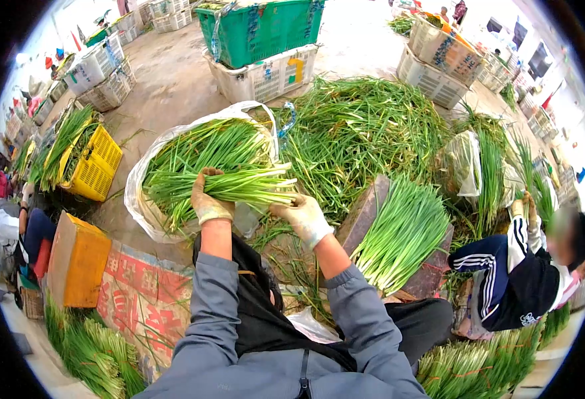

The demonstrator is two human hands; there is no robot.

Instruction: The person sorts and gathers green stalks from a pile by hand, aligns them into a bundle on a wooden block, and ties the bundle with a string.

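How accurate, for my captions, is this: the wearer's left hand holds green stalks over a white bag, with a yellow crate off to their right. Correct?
The side is wrong: in the head view the yellow crate stands off to their left. The left hand does hold green stalks over a white bag.

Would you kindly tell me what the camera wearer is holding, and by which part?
A bunch of scallions: the left hand grips it around mid-length, while the right hand is at the pale stem ends, its grip unclear.
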